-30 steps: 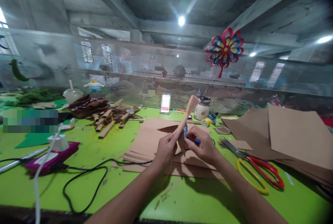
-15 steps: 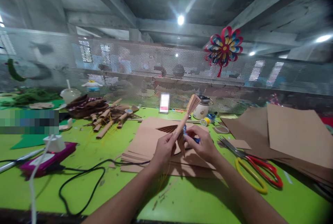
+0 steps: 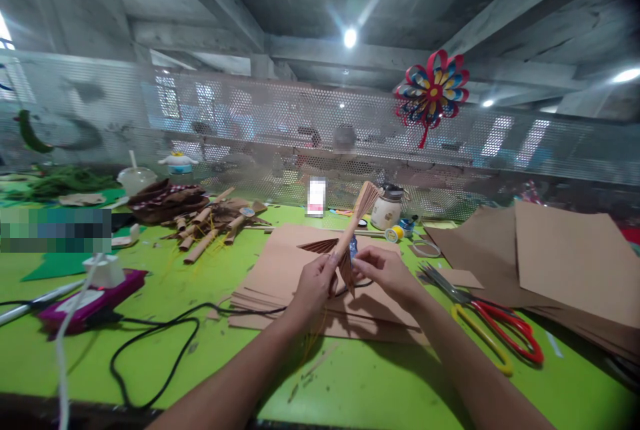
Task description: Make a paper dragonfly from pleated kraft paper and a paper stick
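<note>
Over the paper stack [image 3: 270, 257]: pleated paper piece [image 3: 349, 231], tilted | left hand [image 3: 316, 278]: grip pinches its middle | right hand [image 3: 391, 273]: grip near folds, pinching or not cannot be told | step: seemingly fine fold work; next move seems needing steady left hold

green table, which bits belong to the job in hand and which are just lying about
Likely the job:
- pleated brown paper piece, gripped by the left hand
- brown sheets beneath
- paper tubes, probably
- scissors and yellow spool, perhaps, though neither is held

Probably just about:
- lidded cup with straw
- white-and-blue figure
- hanging flower decoration
</note>
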Demonstrator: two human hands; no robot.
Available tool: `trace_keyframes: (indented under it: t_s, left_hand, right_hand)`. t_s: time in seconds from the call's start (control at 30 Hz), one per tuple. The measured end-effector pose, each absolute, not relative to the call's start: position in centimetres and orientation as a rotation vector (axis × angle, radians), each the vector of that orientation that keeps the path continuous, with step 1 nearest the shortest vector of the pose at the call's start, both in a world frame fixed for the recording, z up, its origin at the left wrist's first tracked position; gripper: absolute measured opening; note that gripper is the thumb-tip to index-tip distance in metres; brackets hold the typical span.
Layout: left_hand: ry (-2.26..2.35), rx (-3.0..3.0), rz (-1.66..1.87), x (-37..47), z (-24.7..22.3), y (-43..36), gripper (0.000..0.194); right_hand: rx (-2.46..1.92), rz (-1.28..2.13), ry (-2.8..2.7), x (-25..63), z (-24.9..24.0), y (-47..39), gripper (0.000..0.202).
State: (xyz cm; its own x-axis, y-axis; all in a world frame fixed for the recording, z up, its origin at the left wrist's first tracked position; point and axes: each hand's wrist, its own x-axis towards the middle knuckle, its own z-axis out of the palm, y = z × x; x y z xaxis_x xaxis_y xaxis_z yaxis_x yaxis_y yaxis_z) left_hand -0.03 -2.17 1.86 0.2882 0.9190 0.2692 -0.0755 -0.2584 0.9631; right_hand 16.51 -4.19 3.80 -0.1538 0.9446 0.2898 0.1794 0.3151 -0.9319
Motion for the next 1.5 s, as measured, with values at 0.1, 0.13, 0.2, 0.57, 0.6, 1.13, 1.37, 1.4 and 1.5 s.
trace_keyframes:
  t_s: [0.1,0.13,0.2,0.57,0.6,1.13,1.37,1.4,1.5]
  left_hand:
    - [0.806,1.496,1.202,0.0,1.8,-2.1,0.043]
    - [0.801,1.495,1.201,-0.1,1.8,-2.0,0.042]
    - [0.797,1.496,1.197,-0.1,1.9,-1.9,0.042]
    - [0.819,1.505,1.163,-0.2,1.8,-1.7,0.043]
    - [0.817,1.5,1.16,-0.2,1.8,-1.7,0.043]
    - [0.799,1.533,1.131,-0.3,1.7,-1.7,0.045]
    - [0.784,1.576,1.047,-0.1,2.0,-2.2,0.042]
    - [0.762,1.596,1.022,-0.1,2.1,-2.4,0.043]
    - [0.66,1.619,0.932,0.1,2.2,-2.8,0.043]
  right_hand:
    - [-1.03,1.232,-1.506,16.4,3.7,-4.3,0.032]
    - [-1.019,1.278,-1.487,16.4,3.8,-4.4,0.035]
    - [-1.004,1.309,-1.469,16.3,3.9,-4.6,0.037]
    - [-0.998,1.242,-1.454,17.2,3.9,-4.2,0.033]
    - [-1.0,1.239,-1.449,17.3,3.9,-4.2,0.033]
    - [-1.055,1.218,-1.565,15.8,3.6,-4.6,0.02]
    - [-0.95,1.171,-1.344,16.9,4.2,-4.2,0.03]
    - [-0.92,1.164,-1.276,17.2,4.3,-4.1,0.03]
    - [-0.815,1.163,-1.119,17.8,4.7,-3.7,0.029]
